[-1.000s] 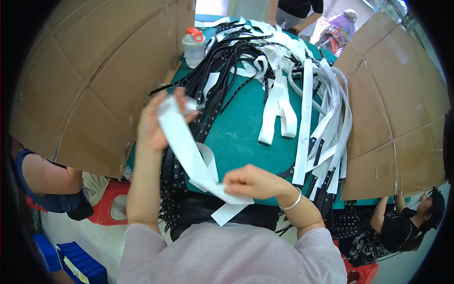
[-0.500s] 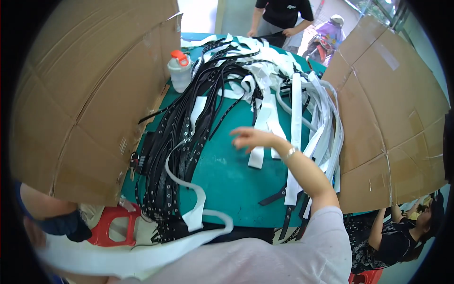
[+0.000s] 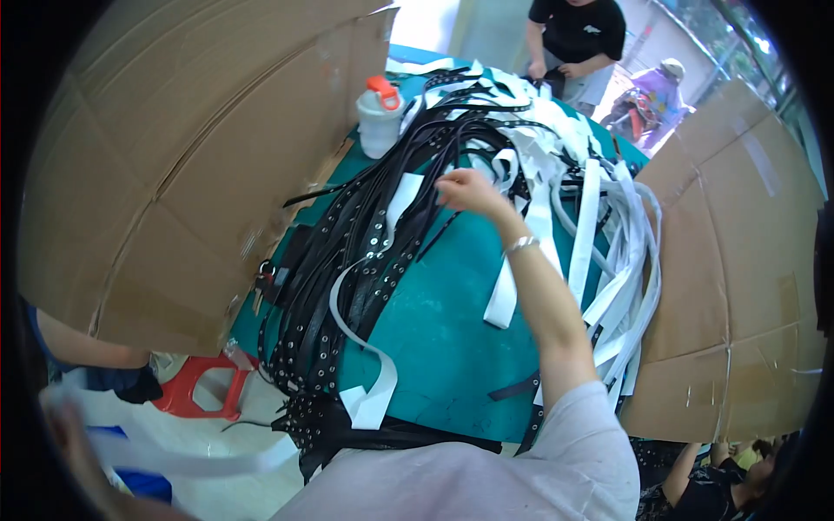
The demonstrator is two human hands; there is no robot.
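At the lower left edge, my left hand (image 3: 74, 447) is smeared by motion, with a long white strip (image 3: 204, 464) trailing from it. My right hand (image 3: 467, 190) is over the far middle of the green table (image 3: 443, 347), its fingers curled closed beside the black eyelet straps (image 3: 382, 226). Whatever sits between those fingers is hidden. The straps lie in a thick bundle down the table's left side and hang over the near edge. Across them lies another white strip (image 3: 378, 386), bending toward the near edge. More white strips (image 3: 621, 295) are heaped at the right.
Tall cardboard walls flank the table, left (image 3: 234, 174) and right (image 3: 730, 286). A white bottle with an orange lid (image 3: 380, 122) stands at the far left. Keys (image 3: 263, 282) lie by the left edge. There is a red stool (image 3: 204, 386) below. Another person (image 3: 578, 39) stands beyond the table.
My right hand has moved farther away toward the black straps, and its spread fingers have curled closed. My left hand stays at the lower left; the white strip there has swung. The view has shifted.
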